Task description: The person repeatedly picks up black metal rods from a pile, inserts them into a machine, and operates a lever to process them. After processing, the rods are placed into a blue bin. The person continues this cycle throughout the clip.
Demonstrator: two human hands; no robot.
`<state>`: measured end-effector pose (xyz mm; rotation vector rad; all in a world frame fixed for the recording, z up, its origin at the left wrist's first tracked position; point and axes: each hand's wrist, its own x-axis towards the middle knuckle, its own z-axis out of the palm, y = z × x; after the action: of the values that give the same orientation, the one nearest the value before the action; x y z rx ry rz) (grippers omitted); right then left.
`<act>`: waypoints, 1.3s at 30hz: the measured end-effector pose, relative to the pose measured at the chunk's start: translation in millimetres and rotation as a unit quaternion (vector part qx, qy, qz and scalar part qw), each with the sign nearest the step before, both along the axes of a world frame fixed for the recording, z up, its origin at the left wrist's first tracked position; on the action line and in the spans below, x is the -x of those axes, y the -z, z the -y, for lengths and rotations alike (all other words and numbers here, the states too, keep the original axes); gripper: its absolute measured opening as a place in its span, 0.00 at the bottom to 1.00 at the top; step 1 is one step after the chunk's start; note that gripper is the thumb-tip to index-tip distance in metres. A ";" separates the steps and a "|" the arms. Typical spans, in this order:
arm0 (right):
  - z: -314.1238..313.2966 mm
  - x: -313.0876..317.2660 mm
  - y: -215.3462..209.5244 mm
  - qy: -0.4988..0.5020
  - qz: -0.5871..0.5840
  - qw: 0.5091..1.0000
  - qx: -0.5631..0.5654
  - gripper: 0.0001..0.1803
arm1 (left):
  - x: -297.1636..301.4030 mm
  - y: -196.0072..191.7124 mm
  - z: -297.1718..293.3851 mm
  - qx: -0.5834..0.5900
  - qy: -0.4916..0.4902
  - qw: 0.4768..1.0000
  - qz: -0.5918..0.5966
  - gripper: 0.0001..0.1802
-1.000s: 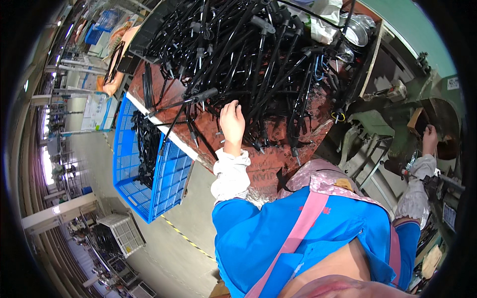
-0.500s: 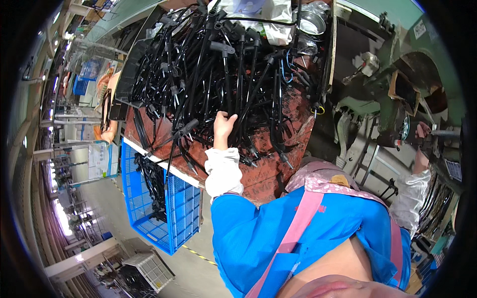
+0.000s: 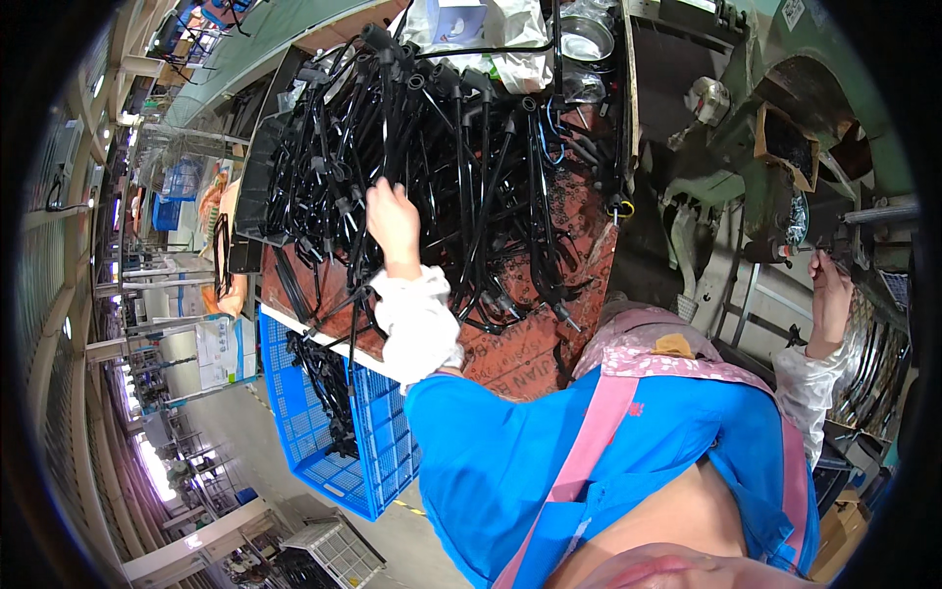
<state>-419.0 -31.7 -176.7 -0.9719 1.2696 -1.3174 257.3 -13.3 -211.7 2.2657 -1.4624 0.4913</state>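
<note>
Toward the left edge of the worktop [image 3: 500, 365], the left hand [image 3: 394, 228] has shifted across the heaped black rods [image 3: 461, 187], putting others within reach; whether its grip pinches one, I cannot tell. Past the right edge, the right hand [image 3: 830, 294] is now beside a machine fitting [image 3: 785, 251], grip likewise unclear.

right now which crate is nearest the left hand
The large blue crate beside the red-topped table, holding black parts; the pale crate sits farther from the left hand, near the picture's lower edge.
</note>
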 end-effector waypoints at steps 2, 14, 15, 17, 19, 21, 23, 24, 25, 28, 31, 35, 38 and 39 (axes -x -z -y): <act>-1.0 -10.3 -4.2 -0.005 0.014 1.000 -0.001 0.05 | -16.7 -28.9 19.6 -0.015 -0.015 0.997 0.071 0.15; -6.7 -16.8 -0.7 0.003 0.054 0.998 0.043 0.06 | 5.0 4.6 9.3 -0.042 -0.009 0.999 -0.017 0.09; -7.5 -16.7 -0.1 0.013 0.062 0.997 0.043 0.06 | 24.0 7.9 -9.0 -0.135 -0.040 0.987 -0.077 0.10; -3.4 -13.8 3.3 0.006 0.076 0.996 0.044 0.07 | 33.2 39.3 -53.6 -0.220 -0.059 0.967 -0.115 0.10; -6.8 -9.4 6.5 -0.001 0.076 0.996 0.051 0.07 | 32.4 77.9 -74.2 -0.302 -0.092 0.934 -0.168 0.11; -3.9 -6.4 9.8 -0.008 0.083 0.995 0.059 0.07 | 26.8 109.8 -94.1 -0.264 -0.077 0.923 -0.270 0.13; -2.6 -7.2 10.8 -0.010 0.093 0.994 0.063 0.08 | 18.3 133.6 -102.6 -0.200 -0.063 0.912 -0.352 0.17; -2.8 -9.0 9.9 -0.008 0.101 0.993 0.063 0.08 | 12.7 140.8 -103.1 -0.204 -0.055 0.894 -0.396 0.17; -1.7 -10.7 8.3 -0.009 0.108 0.992 0.062 0.08 | 9.4 141.1 -101.5 -0.206 -0.048 0.872 -0.442 0.18; -0.6 -12.4 5.9 -0.021 0.125 0.990 0.064 0.08 | 6.1 142.9 -95.9 -0.255 -0.067 0.872 -0.412 0.17; -3.7 -16.3 4.4 -0.014 0.115 0.991 0.065 0.09 | 20.6 128.6 -83.4 -0.231 -0.103 0.926 -0.280 0.16; -5.8 -12.6 3.6 -0.053 0.085 0.994 0.051 0.09 | 30.8 117.0 -84.0 -0.239 -0.116 0.951 -0.157 0.15; -10.7 -19.5 0.1 -0.028 0.063 0.997 0.043 0.09 | 1.9 121.9 -84.2 -0.242 -0.021 0.901 -0.359 0.14; -11.3 -24.1 1.5 -0.011 0.061 0.997 0.041 0.09 | -9.0 132.4 -89.9 -0.217 0.013 0.879 -0.423 0.13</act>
<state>-394.9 -20.4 -178.2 -0.9454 1.1174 -1.3984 266.3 76.6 -344.1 2.2741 -1.1718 -0.8412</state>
